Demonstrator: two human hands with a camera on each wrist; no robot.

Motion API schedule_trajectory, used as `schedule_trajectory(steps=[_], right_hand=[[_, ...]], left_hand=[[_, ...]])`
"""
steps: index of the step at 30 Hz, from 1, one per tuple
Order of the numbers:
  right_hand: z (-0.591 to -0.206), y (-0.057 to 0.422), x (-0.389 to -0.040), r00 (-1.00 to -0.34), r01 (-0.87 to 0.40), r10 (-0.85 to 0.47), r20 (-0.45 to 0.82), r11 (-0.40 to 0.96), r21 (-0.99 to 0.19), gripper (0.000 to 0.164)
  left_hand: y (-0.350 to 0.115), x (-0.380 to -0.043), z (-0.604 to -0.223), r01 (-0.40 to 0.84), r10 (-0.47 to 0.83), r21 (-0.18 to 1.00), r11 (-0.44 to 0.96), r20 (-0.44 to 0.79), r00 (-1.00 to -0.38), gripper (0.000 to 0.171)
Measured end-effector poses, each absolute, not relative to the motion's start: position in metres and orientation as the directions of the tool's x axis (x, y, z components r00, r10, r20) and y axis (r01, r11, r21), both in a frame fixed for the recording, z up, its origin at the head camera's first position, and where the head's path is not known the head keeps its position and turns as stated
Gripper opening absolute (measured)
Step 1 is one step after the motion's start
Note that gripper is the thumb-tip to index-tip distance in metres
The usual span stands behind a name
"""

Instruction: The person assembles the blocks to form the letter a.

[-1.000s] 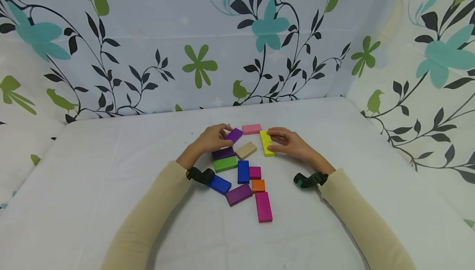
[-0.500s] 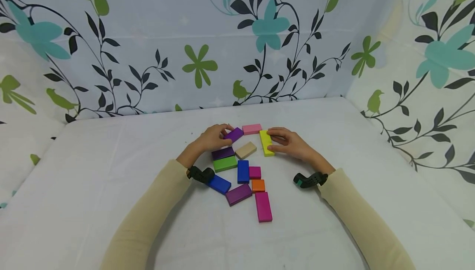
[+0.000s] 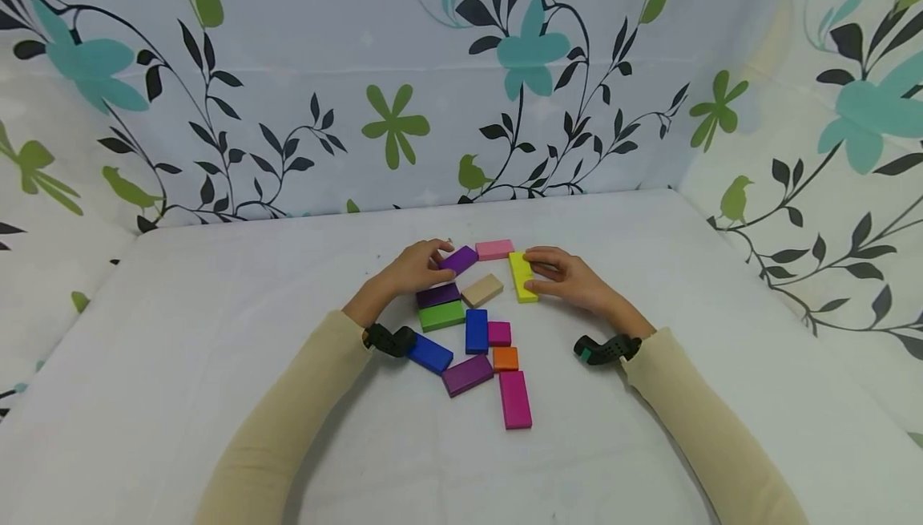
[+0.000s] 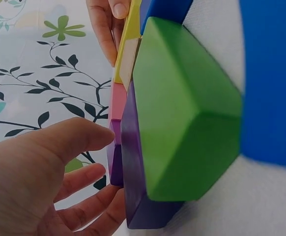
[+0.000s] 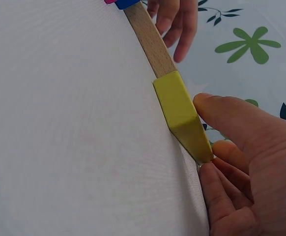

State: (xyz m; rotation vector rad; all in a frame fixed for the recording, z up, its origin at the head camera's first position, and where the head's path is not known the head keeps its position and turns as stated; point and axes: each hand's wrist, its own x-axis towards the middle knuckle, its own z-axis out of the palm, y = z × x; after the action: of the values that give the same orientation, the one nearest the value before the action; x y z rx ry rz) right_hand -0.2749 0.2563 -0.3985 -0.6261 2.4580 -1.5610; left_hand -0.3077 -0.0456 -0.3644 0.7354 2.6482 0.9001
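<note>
While the left hand (image 3: 411, 268) pinches the violet block (image 3: 458, 260), the right hand (image 3: 573, 278) holds the yellow block (image 3: 522, 276), thumb toward its near end, fingers toward its far end. Hands apart, the pink block (image 3: 494, 250) lying beyond and between. Key relation: violet's long axis slants away and rightward, far end at pink's left end; actual contact cannot be told. Yellow runs nearly straight away from the person, far end by pink's right. Left hand nearer violet, right nearer yellow.
</note>
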Motion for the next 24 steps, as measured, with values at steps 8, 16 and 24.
schedule_trajectory(steps=[8, 16, 24], right_hand=[[-0.401, 0.258, -0.278, -0.900, -0.261, -0.427, 0.086, 0.371, -0.891, 0.055], [-0.401, 0.255, -0.278, -0.903, -0.268, -0.422, 0.080, 0.409, -0.872, 0.055], [-0.399, 0.254, -0.273, -0.916, -0.220, -0.401, 0.036, 0.426, -0.878, 0.057]], left_hand=[[-0.048, -0.307, -0.363, 0.382, 0.537, 0.640, 0.667, -0.056, -0.842, 0.053], [-0.050, -0.303, -0.363, 0.396, 0.526, 0.642, 0.656, -0.013, -0.850, 0.050], [-0.047, -0.293, -0.358, 0.469, 0.556, 0.613, 0.635, 0.059, -0.829, 0.042]])
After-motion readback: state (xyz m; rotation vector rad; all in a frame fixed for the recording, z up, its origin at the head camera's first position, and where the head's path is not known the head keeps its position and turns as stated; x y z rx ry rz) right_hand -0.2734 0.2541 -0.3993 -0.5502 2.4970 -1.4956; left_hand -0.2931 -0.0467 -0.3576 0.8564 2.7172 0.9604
